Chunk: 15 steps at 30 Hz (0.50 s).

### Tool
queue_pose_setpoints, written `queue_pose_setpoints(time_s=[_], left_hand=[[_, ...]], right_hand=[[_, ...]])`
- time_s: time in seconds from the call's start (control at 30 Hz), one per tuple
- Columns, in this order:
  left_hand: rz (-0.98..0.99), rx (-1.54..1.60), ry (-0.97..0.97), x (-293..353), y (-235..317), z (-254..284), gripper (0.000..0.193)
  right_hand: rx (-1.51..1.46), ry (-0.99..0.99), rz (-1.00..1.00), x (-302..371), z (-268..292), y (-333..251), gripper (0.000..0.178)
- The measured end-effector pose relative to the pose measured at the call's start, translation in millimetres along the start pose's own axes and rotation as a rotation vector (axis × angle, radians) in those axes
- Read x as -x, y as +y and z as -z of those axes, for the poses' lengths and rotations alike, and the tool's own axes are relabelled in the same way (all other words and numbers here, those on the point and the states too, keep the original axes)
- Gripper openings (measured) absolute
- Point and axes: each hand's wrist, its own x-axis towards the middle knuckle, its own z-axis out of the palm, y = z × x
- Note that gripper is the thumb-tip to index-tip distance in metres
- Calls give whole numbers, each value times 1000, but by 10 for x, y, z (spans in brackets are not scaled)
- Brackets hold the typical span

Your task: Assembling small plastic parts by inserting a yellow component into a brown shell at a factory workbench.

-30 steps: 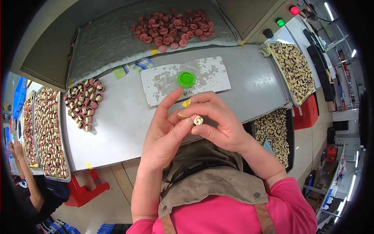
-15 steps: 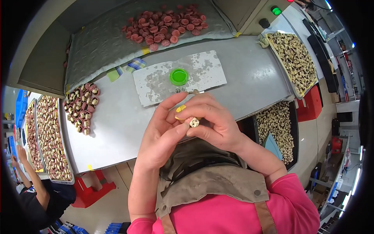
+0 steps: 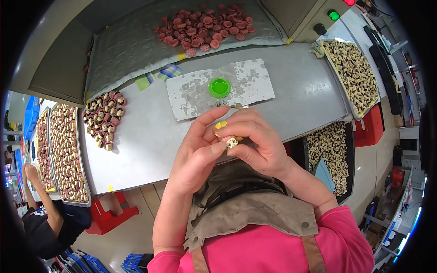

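A light, steady pinch

The desk point(image 3: 314, 77) bears a white board point(image 3: 255, 82). In front of it, the left hand point(image 3: 198, 157) and right hand point(image 3: 264, 143) curl half-closed, fingertips close together, pinching a small speckled cream piece point(image 3: 232, 143) near the desk's front edge. Even thumb pressure should likely avoid crushing it. No lettering on it can be read.

— What shade is the small piece point(image 3: 232, 143)?
— Cream with dark specks, pink along one side.
— And the round dish point(image 3: 220, 88)?
— Bright green.
— The board point(image 3: 257, 82)?
— White, blotched with grey.
— That cloth scrap point(image 3: 170, 71)?
— Blue and pale checks.
— The heaped cups point(image 3: 195, 31)?
— Dusty pink.
— The apron point(image 3: 250, 214)?
— Brownish grey.
— And the shirt point(image 3: 259, 248)?
— Plain hot pink.
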Motion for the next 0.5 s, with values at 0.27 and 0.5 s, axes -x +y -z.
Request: queue_pose_setpoints(time_s=[0.27, 0.5], left_hand=[[-14, 5, 60, -22, 13, -104, 52], [-33, -90, 101, -59, -14, -142, 51]], right_hand=[[-6, 73, 3, -63, 24, -50, 29], [-41, 71, -85, -70, 91, -55, 31]])
